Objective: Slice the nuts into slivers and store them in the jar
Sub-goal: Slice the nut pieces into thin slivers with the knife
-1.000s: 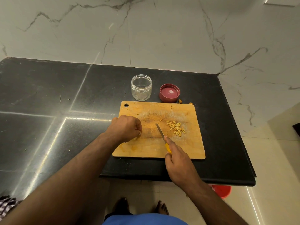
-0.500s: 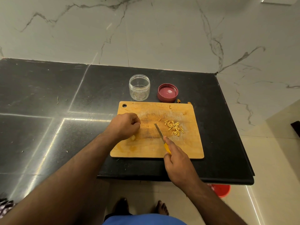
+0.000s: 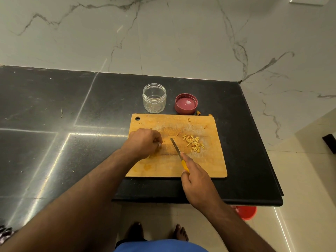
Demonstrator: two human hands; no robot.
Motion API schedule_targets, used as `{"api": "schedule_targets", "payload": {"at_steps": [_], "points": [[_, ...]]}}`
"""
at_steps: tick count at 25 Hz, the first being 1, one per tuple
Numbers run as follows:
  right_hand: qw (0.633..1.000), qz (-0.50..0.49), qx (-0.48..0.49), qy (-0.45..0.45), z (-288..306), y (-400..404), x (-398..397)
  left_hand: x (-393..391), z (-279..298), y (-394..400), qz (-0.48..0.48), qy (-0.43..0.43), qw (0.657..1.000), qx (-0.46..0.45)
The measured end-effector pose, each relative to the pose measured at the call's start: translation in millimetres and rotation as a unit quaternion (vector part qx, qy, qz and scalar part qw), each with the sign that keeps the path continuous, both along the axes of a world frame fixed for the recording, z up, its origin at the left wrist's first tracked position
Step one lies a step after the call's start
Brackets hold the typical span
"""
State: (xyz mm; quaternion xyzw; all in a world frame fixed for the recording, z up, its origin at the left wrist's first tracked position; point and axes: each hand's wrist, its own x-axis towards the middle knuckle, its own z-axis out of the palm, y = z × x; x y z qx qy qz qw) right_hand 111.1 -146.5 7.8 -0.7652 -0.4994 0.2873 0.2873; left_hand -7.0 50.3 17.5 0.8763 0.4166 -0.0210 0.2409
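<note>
A wooden cutting board [image 3: 209, 166] lies on the black counter. My left hand [image 3: 144, 142] rests on its left half with fingers curled, pinching a pale nut [image 3: 159, 145] that is mostly hidden. My right hand [image 3: 197, 184] grips the yellow handle of a small knife [image 3: 176, 147]. The blade points up-left, its tip on the board just right of my left fingertips. A pile of several nut slivers [image 3: 193, 143] lies right of the blade. Behind the board stand a clear jar [image 3: 154, 98], open and nearly empty, and its maroon lid [image 3: 186, 103], upside down.
The black counter [image 3: 72, 115] stretches wide to the left and ends just right of the board, against a marble wall. Small nut scraps [image 3: 198, 112] lie by the lid. A red bucket [image 3: 245, 212] stands on the floor under the counter's corner, near my feet.
My left hand has settled lower and closer to the blade, covering the nut that showed below it half a second ago. The knife and right hand have hardly moved.
</note>
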Motion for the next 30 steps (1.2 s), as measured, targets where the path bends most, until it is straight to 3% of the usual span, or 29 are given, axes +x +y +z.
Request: {"api": "schedule_targets", "payload": {"at_steps": [4,9,17,21,30], "points": [[1.0,0.001,0.003,0.002,1,2,-1,5,-2,-3,0.021,-0.051,0.998,-0.018],[0.999,0.03,-0.011,-0.006,2,2,-6,6,-13,-10,0.023,-0.039,0.997,0.059],[0.998,0.046,-0.026,-0.021,-3,0,-13,7,-15,-11,0.07,-0.038,0.997,0.007],[0.998,0.048,-0.024,-0.025,-3,-1,-14,4,-11,-2,0.127,-0.085,0.988,-0.017],[0.999,0.037,-0.013,-0.014,0,-1,-9,-17,7,40,0.211,-0.147,0.965,0.058]]}}
